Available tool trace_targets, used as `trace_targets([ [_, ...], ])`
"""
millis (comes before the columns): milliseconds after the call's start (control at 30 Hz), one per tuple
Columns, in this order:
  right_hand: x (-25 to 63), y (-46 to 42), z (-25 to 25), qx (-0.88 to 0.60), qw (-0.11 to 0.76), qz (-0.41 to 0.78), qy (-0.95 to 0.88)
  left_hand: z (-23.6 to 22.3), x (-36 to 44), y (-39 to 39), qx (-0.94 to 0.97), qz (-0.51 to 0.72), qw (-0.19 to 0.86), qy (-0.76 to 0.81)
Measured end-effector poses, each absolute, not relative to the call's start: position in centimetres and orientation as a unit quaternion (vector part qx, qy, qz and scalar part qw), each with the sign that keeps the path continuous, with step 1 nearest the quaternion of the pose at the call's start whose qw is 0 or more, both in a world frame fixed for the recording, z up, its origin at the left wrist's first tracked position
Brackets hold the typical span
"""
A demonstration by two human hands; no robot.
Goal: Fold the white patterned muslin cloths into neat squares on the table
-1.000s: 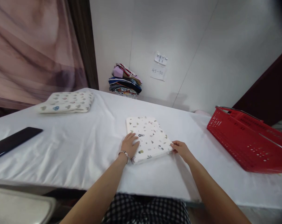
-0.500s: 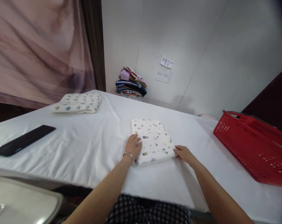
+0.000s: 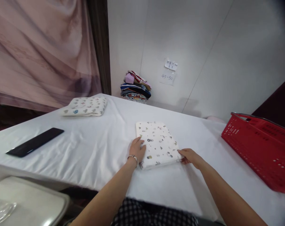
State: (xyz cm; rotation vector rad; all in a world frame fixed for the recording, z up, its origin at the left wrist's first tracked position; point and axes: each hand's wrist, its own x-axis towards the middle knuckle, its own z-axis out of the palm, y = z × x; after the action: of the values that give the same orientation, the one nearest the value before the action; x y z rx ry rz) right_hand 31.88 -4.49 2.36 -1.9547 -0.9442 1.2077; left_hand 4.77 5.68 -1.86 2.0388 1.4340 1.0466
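Observation:
A folded white cloth [image 3: 158, 141] with small printed figures lies flat in front of me, its near edge showing several layers. My left hand [image 3: 137, 149], with a bracelet at the wrist, rests along the cloth's left edge, fingers stretched out onto its top. At the near right corner, my right hand [image 3: 189, 156] pinches the cloth between thumb and fingers; the fingertips underneath are partly hidden. Further left on the table sits another folded white cloth [image 3: 87, 106], printed with grey, pink and blue shapes, apart from both hands.
A white sheet covers the table [image 3: 97, 147]. On it lie a dark flat panel [image 3: 36, 142] at left and a red plastic basket [image 3: 260, 147] at right. Folded fabrics [image 3: 135, 88] are stacked by the wall behind. A pale chair-like surface [image 3: 26, 197] stands at lower left.
The whole view has shifted slightly, so everything appears a little further right. Both hands stay at the same places on the folded cloth, which looks unchanged.

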Motion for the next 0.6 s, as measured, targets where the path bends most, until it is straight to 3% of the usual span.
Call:
trace_targets([
  [333, 31.7, -4.8, 2.3, -0.724, 0.319, 0.473, -0.387, -1.9, 4.6, 5.7, 0.737, 0.38, 0.216, 0.515],
  [600, 33.5, -5.5, 1.9, -0.72, 0.399, 0.463, -0.328, -2.0, 4.8, 5.6, 0.76, 0.383, 0.195, 0.487],
])
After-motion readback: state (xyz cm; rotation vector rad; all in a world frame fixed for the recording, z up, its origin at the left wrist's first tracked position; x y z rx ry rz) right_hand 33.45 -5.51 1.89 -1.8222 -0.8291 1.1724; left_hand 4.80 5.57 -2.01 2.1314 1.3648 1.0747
